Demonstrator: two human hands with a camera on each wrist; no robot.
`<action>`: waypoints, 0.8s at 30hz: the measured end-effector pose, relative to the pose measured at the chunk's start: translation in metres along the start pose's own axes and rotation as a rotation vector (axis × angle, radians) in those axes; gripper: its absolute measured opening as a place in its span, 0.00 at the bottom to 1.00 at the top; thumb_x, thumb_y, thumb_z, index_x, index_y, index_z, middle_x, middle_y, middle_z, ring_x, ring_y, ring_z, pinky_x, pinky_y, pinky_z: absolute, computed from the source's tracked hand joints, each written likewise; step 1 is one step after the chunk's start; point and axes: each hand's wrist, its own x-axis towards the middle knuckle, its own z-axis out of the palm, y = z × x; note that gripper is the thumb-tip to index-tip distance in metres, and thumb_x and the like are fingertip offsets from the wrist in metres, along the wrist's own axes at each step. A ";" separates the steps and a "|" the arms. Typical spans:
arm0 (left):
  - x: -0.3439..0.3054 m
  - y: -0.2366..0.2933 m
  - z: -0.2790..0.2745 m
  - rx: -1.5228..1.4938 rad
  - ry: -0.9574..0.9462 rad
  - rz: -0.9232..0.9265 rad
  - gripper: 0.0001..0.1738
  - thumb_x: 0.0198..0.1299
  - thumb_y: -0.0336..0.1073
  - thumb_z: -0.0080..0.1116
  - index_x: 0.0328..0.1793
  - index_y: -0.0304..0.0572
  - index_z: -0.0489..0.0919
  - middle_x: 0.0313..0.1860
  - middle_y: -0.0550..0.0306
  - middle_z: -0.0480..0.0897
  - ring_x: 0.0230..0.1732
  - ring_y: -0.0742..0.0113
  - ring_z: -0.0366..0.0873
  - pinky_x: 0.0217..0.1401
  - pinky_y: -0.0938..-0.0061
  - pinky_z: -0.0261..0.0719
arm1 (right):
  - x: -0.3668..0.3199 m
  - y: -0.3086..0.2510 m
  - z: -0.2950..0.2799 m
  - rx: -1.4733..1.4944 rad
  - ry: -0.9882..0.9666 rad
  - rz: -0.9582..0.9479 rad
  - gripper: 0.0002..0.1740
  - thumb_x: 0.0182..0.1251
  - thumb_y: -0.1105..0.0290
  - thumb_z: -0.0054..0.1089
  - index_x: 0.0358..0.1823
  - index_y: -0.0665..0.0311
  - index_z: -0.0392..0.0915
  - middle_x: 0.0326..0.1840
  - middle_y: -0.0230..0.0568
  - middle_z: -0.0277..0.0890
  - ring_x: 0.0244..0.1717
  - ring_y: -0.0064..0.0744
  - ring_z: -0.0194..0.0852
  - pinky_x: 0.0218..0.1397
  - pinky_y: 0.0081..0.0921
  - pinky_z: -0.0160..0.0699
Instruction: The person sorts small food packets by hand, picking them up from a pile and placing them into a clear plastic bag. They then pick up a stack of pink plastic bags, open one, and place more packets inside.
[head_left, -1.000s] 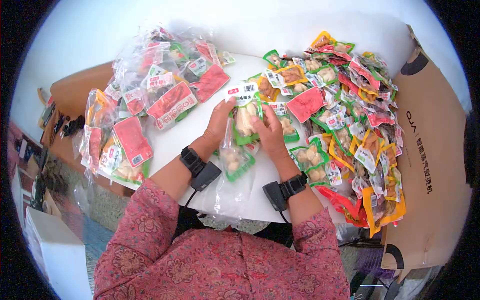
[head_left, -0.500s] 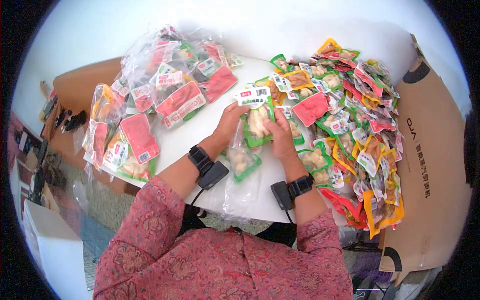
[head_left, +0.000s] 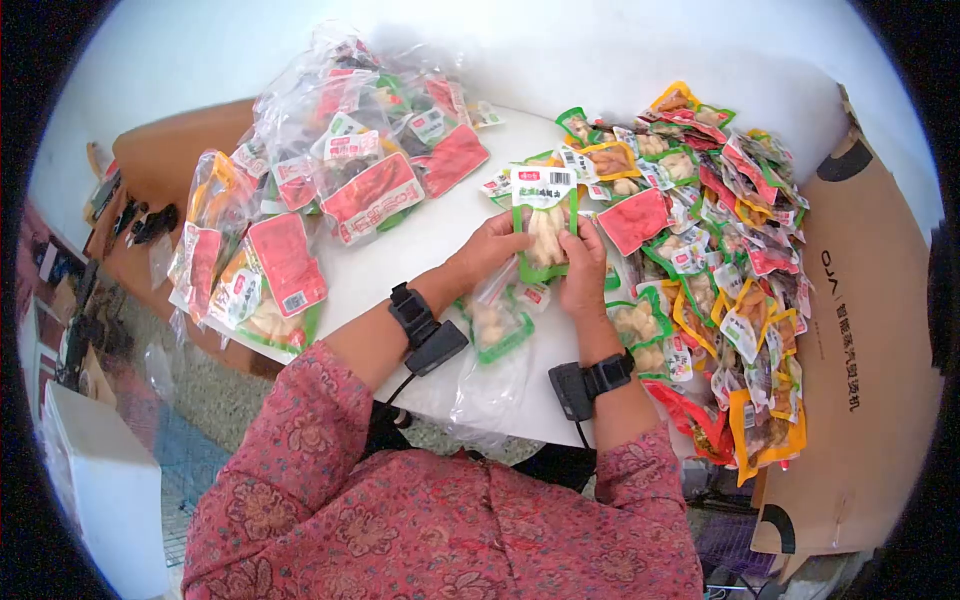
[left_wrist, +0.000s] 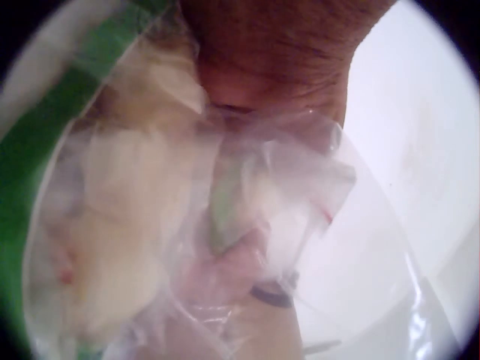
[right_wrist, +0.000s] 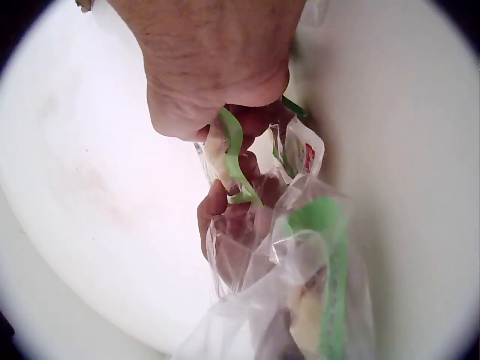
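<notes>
Both hands hold one green-edged packet (head_left: 545, 236) of pale food upright, its white label and barcode at the top. My left hand (head_left: 488, 250) grips its left edge, and my right hand (head_left: 584, 262) pinches the right edge. A clear plastic bag (head_left: 487, 375) with another green-edged packet (head_left: 497, 330) inside hangs below the left hand. In the left wrist view the bagged packet (left_wrist: 112, 225) fills the left side, blurred. The right wrist view has my right hand (right_wrist: 217, 67) above, with the clear bag (right_wrist: 247, 322) underneath.
Clear bags of packets (head_left: 372, 198) are heaped at the left of the white table (head_left: 385, 265). A large pile of loose packets (head_left: 740, 240) covers the right side, beside a cardboard box (head_left: 865, 330). A white box (head_left: 100, 480) stands at lower left.
Both hands have shifted right in the view, still holding the packet, which now stands straighter. The bag below has moved slightly with them. The piles also appear shifted as the head view moved.
</notes>
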 end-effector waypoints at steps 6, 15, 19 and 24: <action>0.002 -0.004 0.004 0.711 0.187 0.214 0.28 0.54 0.32 0.57 0.60 0.35 0.61 0.47 0.52 0.74 0.37 0.73 0.76 0.38 0.77 0.76 | -0.003 -0.014 0.005 -0.209 0.107 -0.236 0.14 0.61 0.72 0.47 0.47 0.67 0.70 0.40 0.34 0.71 0.41 0.21 0.68 0.45 0.19 0.67; 0.007 -0.007 -0.010 0.810 0.398 0.292 0.28 0.53 0.38 0.60 0.56 0.35 0.64 0.39 0.51 0.74 0.41 0.64 0.73 0.43 0.74 0.72 | -0.010 -0.018 0.010 -0.654 -0.070 -0.312 0.22 0.61 0.68 0.49 0.57 0.68 0.66 0.46 0.37 0.68 0.42 0.22 0.67 0.42 0.18 0.68; 0.003 0.000 -0.002 0.625 0.241 0.410 0.21 0.60 0.39 0.53 0.54 0.33 0.67 0.41 0.53 0.74 0.42 0.66 0.72 0.46 0.74 0.71 | -0.011 -0.017 0.016 -0.755 -0.156 -0.457 0.25 0.57 0.70 0.52 0.57 0.68 0.65 0.50 0.43 0.67 0.43 0.29 0.69 0.38 0.20 0.71; -0.004 0.005 -0.002 0.323 0.098 0.240 0.17 0.65 0.42 0.42 0.50 0.37 0.71 0.45 0.56 0.75 0.46 0.70 0.71 0.52 0.76 0.68 | -0.005 -0.011 0.012 -0.859 -0.224 -0.645 0.20 0.55 0.72 0.52 0.52 0.67 0.70 0.49 0.48 0.69 0.48 0.42 0.70 0.44 0.28 0.73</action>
